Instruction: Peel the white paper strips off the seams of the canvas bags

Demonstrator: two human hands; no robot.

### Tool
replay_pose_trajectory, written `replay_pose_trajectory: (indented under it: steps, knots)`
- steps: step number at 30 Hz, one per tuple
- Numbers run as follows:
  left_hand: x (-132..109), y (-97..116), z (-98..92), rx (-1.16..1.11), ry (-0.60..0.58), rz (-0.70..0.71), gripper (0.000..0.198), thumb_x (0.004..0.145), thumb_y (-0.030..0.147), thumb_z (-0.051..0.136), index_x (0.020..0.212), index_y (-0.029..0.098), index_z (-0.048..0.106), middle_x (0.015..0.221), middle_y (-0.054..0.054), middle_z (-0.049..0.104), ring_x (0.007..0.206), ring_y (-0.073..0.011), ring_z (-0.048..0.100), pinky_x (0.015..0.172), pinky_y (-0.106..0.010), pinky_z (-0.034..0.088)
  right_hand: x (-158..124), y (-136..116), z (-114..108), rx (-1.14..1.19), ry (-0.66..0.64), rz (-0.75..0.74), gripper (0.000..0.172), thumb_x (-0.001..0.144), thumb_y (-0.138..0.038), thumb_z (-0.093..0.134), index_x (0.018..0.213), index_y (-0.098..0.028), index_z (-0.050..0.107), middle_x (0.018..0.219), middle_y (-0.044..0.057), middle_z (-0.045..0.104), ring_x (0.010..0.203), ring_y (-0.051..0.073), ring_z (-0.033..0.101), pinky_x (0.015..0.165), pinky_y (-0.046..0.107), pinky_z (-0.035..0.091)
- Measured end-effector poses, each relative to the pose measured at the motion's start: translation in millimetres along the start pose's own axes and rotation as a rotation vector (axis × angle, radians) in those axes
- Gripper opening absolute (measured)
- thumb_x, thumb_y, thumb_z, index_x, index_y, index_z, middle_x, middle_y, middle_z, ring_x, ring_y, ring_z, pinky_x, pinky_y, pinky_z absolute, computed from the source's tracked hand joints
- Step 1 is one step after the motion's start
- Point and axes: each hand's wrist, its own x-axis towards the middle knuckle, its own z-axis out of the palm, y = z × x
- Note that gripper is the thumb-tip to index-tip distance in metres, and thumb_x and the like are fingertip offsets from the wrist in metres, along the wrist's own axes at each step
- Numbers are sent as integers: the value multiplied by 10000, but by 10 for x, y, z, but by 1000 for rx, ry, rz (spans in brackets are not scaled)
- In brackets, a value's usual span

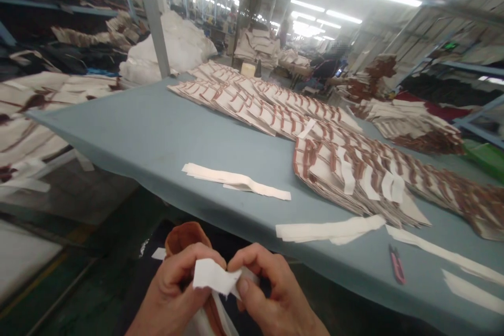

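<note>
Between my two hands is a short white strip (211, 276), with a ragged edge near the right fingertips. My left hand (173, 289) is closed, thumb and fingers pinching the strip's left part. My right hand (271, 289) pinches its other end, where a greyish bit shows between the fingers. A brown and white fabric piece (189, 236) hangs below and behind the left hand; its lower part runs down between the hands. How the strip is joined to this piece, if at all, is hidden.
On the blue-grey table (137, 131) lie cream strips (236, 179), more strips (331, 229) near the edge and pink-handled thread snips (396, 264). Overlapping brown-trimmed fabric pieces (252, 102) spread across the back. A metal post (151, 21) rises at the table's far left.
</note>
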Motion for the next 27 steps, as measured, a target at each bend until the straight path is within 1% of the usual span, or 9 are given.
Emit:
replay_pose_trajectory:
  steps: [3,8,11,13,15,18,20,24,27]
  knots:
    - [-14,106,56,8,-15,-53,212,834,433,825,763,233,831,700,4,724,637,-178,639,604,-218,493,-18,7,85,-25,37,-13,146,997,-268,713,1094,-270,822,729,-24,706,683,170,664,711,256,549]
    - [-70,206,103,-45,129,-181,212,725,433,821,814,241,828,768,14,748,697,-196,684,649,-225,526,-29,16,165,-182,151,-117,193,993,-204,645,1039,-284,814,732,-28,715,699,168,670,709,244,543]
    - [-97,172,63,-33,145,-209,276,758,465,784,925,250,829,856,12,787,717,-203,697,637,-237,515,15,-43,113,-295,241,-378,279,990,-135,575,1080,-294,787,842,-19,787,763,161,734,757,248,555]
    - [-101,124,15,-31,101,-230,343,795,527,784,984,243,821,878,8,794,747,-213,700,644,-242,508,71,-111,52,-337,246,-578,326,972,-80,540,1123,-288,741,883,-27,813,745,144,753,769,248,555]
    - [-100,81,-33,-61,43,-272,406,841,605,786,990,229,822,853,3,786,788,-228,706,694,-246,523,130,-174,-6,-362,218,-694,339,956,-42,532,1138,-276,697,857,-37,805,691,133,748,740,244,550]
    - [-99,39,-87,-125,29,-312,468,834,647,825,1017,217,846,836,-12,785,857,-262,724,787,-272,562,176,-202,-60,-387,174,-705,344,947,-24,548,1144,-269,690,817,-27,789,649,146,738,695,253,550]
    - [-97,20,-110,-151,6,-306,479,811,648,841,1002,210,846,792,-18,763,814,-266,711,737,-287,562,167,-178,-74,-395,152,-677,350,951,-26,560,1146,-275,709,804,-12,786,634,162,729,683,270,553]
    - [-83,-2,-98,-79,-28,-288,413,853,602,817,836,191,788,688,6,662,646,-185,583,604,-246,466,82,-112,-87,-416,113,-659,383,943,-36,557,1148,-291,757,799,17,792,638,192,722,677,300,561]
    - [-76,12,-53,-11,17,-255,423,904,608,787,817,194,778,704,15,647,657,-160,533,611,-226,431,5,-74,-86,-407,118,-579,377,960,-91,585,1173,-314,801,910,46,825,780,220,770,749,309,592]
